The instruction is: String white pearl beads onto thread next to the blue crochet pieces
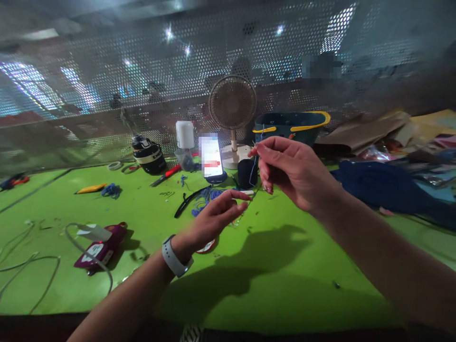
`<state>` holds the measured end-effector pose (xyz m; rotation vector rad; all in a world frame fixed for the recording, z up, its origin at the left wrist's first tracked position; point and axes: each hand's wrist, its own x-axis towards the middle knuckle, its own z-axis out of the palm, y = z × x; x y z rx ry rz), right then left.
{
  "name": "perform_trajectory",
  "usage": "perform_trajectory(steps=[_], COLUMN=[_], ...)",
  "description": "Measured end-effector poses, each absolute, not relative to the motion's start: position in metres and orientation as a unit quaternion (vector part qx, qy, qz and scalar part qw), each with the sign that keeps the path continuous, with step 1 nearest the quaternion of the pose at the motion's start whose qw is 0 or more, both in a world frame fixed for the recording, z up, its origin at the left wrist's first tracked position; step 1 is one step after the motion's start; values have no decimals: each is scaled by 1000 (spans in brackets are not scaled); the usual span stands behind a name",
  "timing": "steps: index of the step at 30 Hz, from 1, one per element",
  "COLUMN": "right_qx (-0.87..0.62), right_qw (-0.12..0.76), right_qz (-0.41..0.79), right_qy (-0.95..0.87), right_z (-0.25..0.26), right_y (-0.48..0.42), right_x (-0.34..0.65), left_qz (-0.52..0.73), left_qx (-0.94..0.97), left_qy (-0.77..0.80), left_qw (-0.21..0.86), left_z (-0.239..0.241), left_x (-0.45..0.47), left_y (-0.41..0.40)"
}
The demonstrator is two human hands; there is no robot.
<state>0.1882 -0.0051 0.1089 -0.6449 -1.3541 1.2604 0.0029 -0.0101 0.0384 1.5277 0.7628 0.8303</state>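
My right hand (294, 168) is raised above the table, thumb and forefinger pinched together. A thin blue thread (254, 172) hangs from the pinch, with a bit of it rising above the fingertips. Whether a needle is also between the fingers is too small to tell. My left hand (217, 216), with a white watch strap (173, 256) on the wrist, is lower and to the left. Its forefinger reaches out apart from the thumb and I see nothing held. Beyond it lies a tangle of blue yarn (199, 205), partly hidden by the hand. A round tin (207, 247) shows under the wrist.
A lit phone (212, 156) and a fan (232, 102) stand ahead. A dark basket (276, 121) with yellow handles is behind my right hand. Dark blue fabric (374, 185) lies right. A purple power strip (114, 237) with a cable lies left; a dark jug (151, 156) stands behind.
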Motion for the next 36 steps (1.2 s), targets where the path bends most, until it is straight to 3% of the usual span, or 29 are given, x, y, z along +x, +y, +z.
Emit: perform_trajectory(steps=[6, 16, 27, 36], right_qx=[-284, -270, -288, -300], right_qw=[561, 579, 622, 661], right_qz=[530, 522, 497, 480], right_qy=[-570, -565, -532, -493], right_z=[116, 130, 146, 131], right_y=[-7, -8, -12, 7], right_x=[182, 199, 216, 243], left_qz=[282, 308, 110, 141], left_qx=[717, 672, 821, 809], left_qy=[356, 342, 421, 409], left_qw=[529, 581, 371, 399], left_z=[41, 27, 22, 15], left_x=[11, 3, -16, -21], left_y=[-13, -5, -12, -16])
